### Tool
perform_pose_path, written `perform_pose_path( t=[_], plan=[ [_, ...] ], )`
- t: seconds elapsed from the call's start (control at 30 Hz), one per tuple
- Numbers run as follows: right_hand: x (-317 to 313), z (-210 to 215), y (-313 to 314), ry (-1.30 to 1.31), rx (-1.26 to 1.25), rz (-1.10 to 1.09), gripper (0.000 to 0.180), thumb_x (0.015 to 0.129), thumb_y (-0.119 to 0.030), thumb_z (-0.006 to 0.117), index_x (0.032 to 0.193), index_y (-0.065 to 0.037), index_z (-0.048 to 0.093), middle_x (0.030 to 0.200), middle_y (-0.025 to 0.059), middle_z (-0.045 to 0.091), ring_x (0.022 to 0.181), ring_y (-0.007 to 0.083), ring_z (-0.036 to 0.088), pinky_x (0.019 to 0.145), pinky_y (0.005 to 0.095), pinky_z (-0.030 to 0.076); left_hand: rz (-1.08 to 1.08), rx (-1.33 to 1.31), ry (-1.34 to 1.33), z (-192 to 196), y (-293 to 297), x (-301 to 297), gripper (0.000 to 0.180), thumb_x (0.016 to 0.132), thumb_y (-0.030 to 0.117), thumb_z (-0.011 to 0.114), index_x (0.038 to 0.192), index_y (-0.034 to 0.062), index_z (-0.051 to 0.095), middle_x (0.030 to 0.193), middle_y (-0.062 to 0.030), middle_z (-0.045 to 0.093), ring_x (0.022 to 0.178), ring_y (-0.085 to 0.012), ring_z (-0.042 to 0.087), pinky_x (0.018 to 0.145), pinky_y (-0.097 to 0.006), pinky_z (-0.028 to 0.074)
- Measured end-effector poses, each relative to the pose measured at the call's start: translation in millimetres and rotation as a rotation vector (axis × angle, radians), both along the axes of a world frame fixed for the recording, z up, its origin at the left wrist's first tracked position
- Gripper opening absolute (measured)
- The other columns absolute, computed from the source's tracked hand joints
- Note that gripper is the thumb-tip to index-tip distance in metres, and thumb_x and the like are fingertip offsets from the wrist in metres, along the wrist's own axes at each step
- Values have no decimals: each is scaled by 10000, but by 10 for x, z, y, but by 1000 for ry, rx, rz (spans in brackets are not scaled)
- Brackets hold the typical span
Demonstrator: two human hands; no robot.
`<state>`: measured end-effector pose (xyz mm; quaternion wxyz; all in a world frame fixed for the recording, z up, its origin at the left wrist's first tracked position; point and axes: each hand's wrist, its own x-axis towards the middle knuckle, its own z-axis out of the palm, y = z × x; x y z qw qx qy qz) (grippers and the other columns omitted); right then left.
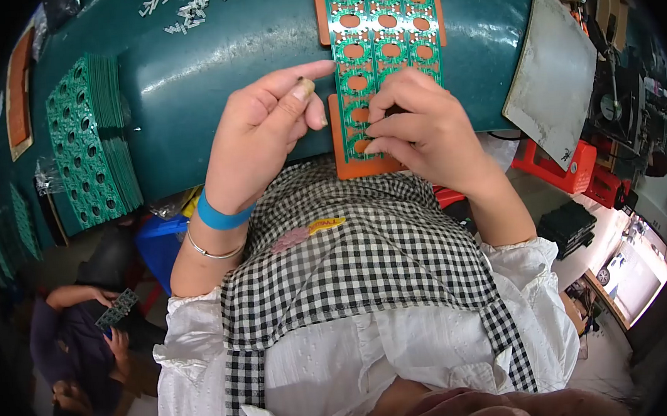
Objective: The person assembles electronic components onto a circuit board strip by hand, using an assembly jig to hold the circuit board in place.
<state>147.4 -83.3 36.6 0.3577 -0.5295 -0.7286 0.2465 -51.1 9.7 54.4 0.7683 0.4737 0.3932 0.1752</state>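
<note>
A green circuit board panel point(371, 39) with rows of oval openings lies on an orange fixture plate point(323, 19). My left hand point(262, 128) is at its left edge, index finger stretched to touch the border. The left thumb, with a yellowish tip, rests over the curled fingers; whatever they hold is hidden. Over the panel's near right part bends my right hand point(436, 123), fingertips drawn together close to the board's surface. Any small part between those fingertips is too small to make out.
A tall stack of green panels point(86, 148) stands left on the green table point(180, 110). Small white parts point(194, 7) lie scattered at the far side. A grey metal sheet point(552, 69) leans right above a red stool point(559, 169). Lower left, a co-worker point(72, 342) holds a board.
</note>
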Motion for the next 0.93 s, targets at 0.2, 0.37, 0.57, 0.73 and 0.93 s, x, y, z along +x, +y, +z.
perform_pose_path(
  t=[0.2,0.37,0.57,0.73,0.93],
  plan=[
    [29,162,240,135,97,-161,184,618,-88,785,758,-57,670,838,29,610,782,205,575,664,319,475,-125,117,-10,-2,-57,79,330,986,91,424,1279,-26,519,761,7,561,547,2,345,466,-149,256],
    [-55,125,382,84,250,-128,152,639,-11,748,758,-23,655,851,58,619,785,194,592,671,290,481,-161,263,73,-23,-102,182,212,951,61,466,1071,3,631,708,-15,601,626,-75,518,577,-225,438],
    [27,131,355,188,172,-175,138,629,-29,723,682,-39,596,796,40,604,764,208,586,638,307,480,-239,236,97,107,-68,249,210,985,67,431,1061,-25,604,778,5,567,620,-7,407,523,-146,311],
    [178,211,261,467,-37,-92,110,696,-38,730,768,-45,647,834,45,628,785,171,613,657,277,501,-250,-191,-78,162,-77,286,225,981,151,462,959,-3,626,675,16,540,539,-33,423,485,-196,352],
    [502,185,372,414,1,130,133,728,-45,724,858,-45,699,963,85,629,876,271,618,783,366,507,-297,-436,-141,208,17,360,287,980,248,491,1030,-10,608,696,-9,532,556,-30,406,478,-151,280]
  ],
)
